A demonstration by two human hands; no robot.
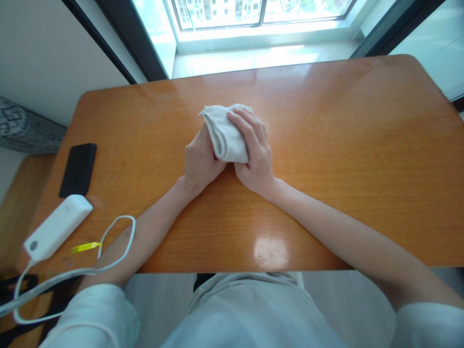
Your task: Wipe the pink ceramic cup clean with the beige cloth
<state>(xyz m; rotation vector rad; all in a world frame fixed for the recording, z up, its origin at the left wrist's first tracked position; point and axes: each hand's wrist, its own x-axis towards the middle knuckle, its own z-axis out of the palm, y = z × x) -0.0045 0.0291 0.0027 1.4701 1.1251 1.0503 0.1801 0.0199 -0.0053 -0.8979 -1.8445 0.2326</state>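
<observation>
A folded pale grey-white cloth (225,135) is held between both hands above the middle of the wooden table (344,145). My left hand (203,157) is closed around the cloth's lower left side, its fingertips hidden beneath the cloth. From the right, my right hand (256,152) wraps over the cloth, with its fingers bent across the top and the thumb low near the front edge. The two hands almost meet under the cloth.
At the table's left lie a black phone (78,170) and a white power strip or adapter (58,228). A white cable (125,251) with a yellow tag (86,247) loops over the left forearm. A window (261,14) stands beyond the far edge.
</observation>
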